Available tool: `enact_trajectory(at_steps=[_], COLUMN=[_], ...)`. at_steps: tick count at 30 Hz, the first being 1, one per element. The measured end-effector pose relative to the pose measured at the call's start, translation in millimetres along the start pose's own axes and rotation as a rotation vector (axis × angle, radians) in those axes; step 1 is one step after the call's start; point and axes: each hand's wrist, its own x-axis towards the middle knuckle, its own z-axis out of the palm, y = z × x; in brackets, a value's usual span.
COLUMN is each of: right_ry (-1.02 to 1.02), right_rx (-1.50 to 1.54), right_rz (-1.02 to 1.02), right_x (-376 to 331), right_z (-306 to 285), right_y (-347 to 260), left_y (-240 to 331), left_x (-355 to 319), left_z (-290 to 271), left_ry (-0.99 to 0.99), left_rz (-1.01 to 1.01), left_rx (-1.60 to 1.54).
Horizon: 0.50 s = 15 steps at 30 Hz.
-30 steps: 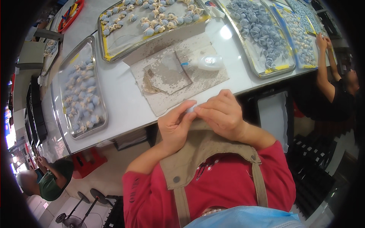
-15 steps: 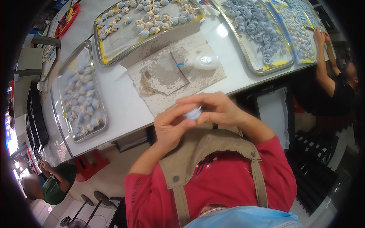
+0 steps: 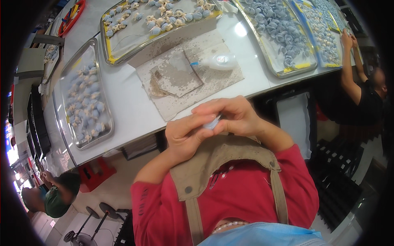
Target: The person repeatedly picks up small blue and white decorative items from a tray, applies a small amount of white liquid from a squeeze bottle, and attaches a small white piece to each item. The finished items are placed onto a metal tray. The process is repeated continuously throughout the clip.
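Both my hands meet in front of my chest at the table's near edge, closed around one small light-blue figurine piece [image 3: 211, 123]. Fingers and thumb of my left hand [image 3: 184, 133] pinch it from the left. My right hand [image 3: 238, 117] grips it from the right, fingertips over its top. Most of the piece is hidden by fingers. Beyond my hands lies a stained cardboard sheet [image 3: 221, 88] with a smaller worn board [image 3: 180, 82] on it. A white squeeze bottle [image 3: 221, 62] with a blue tip lies on its side there.
Metal trays surround the cardboard: one of blue-and-cream figurines [image 3: 107, 53] at the back, another [image 3: 110, 127] at left, and one of blue shell-like pieces [image 3: 277, 67] at right. Co-workers sit at far right [image 3: 357, 94] and lower left [image 3: 61, 197]. A red stool [image 3: 96, 174] stands below the table.
The view has shifted slightly. My hands stay together around the blue piece, which has turned a little and shifted slightly to the right between my fingers.
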Motion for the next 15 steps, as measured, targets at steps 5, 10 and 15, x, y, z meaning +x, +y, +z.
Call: enact_trajectory(at_steps=[5, 10, 15], right_ry=[0.031, 0.115, 0.447], right_rx=[0.122, -0.233, -0.731], right_rz=[0.033, -0.044, -0.311], right_x=[4, 27, 44], right_z=[9, 16, -20], right_y=[-1, -1, -1], left_y=[8, 13, 24], left_x=[-2, 5, 21], left_z=[-8, -40, -147], left_ry=[0.002, 0.082, 0.702], left_rz=[-0.02, -0.04, 0.08], left_rx=[0.042, 0.159, 1.136])
